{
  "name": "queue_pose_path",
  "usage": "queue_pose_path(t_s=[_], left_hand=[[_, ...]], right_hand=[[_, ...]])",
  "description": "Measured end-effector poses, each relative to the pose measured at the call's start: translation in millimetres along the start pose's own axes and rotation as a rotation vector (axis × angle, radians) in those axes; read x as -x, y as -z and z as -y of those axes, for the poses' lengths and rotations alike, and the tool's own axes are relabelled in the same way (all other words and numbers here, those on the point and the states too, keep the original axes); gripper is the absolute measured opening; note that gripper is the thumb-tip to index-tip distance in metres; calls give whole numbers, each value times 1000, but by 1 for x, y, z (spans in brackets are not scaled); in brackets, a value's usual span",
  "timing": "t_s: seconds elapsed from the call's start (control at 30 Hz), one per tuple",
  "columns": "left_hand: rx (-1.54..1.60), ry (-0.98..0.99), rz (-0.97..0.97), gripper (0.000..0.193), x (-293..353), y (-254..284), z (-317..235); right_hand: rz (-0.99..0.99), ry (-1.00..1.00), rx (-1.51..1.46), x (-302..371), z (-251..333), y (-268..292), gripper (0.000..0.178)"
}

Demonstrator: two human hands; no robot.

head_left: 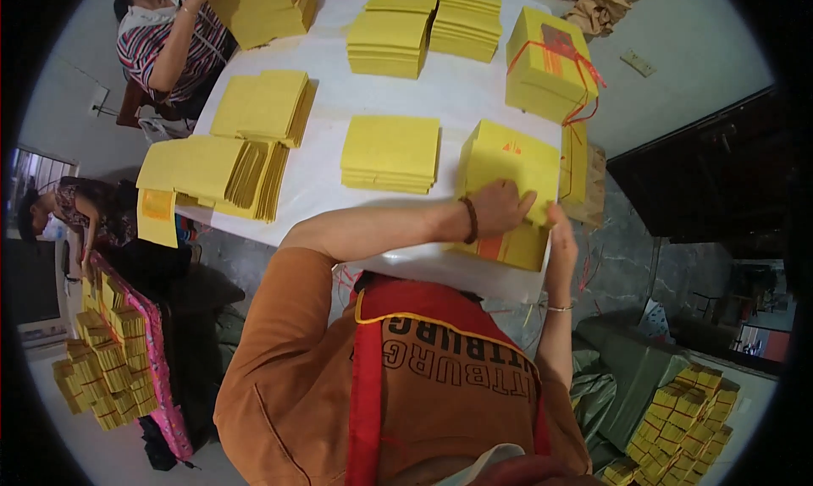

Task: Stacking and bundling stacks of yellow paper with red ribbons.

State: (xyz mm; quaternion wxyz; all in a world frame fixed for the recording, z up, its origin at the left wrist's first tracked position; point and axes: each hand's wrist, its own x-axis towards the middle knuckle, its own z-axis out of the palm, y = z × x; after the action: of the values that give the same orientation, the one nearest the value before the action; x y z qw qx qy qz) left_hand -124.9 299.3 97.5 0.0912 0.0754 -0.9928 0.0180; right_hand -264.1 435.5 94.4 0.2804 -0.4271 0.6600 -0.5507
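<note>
In front of me, at the table's near right corner, stands a thick stack of yellow paper (487,164) with a small orange print on top. My left hand (498,208) rests on its near part, a dark bead bracelet at the wrist. The fingers are curled, and what they may hold is hidden. Along the stack's right edge is my right hand (561,247), fingers stretched upward against its side. An orange-red strip (491,245) shows on the stack's near end, below my left wrist. A lower stack of yellow paper (389,151) lies left of it.
More yellow stacks (388,41) cover the white table (318,160). A bundle tied with red string (550,67) sits at the far right. One person (174,46) handles paper at far left; another (89,211) bends over bundles. Tied bundles (682,427) are piled at lower right.
</note>
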Motion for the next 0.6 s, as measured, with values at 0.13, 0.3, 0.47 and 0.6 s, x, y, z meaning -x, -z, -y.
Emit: queue_pose_path(t_s=[0.13, 0.3, 0.47, 0.6], left_hand=[[58, 17, -512, 44, 26, 31, 33], [-25, 231, -519, 49, 102, 57, 105], [-98, 332, -340, 49, 137, 19, 124], [-68, 318, -203, 49, 153, -22, 117]], right_hand=[[-157, 108, 84, 3, 26, -9, 28], [-47, 256, -10, 17, 58, -75, 28], [150, 45, -223, 17, 54, -179, 46], [-29, -123, -143, -6, 7, -217, 55]])
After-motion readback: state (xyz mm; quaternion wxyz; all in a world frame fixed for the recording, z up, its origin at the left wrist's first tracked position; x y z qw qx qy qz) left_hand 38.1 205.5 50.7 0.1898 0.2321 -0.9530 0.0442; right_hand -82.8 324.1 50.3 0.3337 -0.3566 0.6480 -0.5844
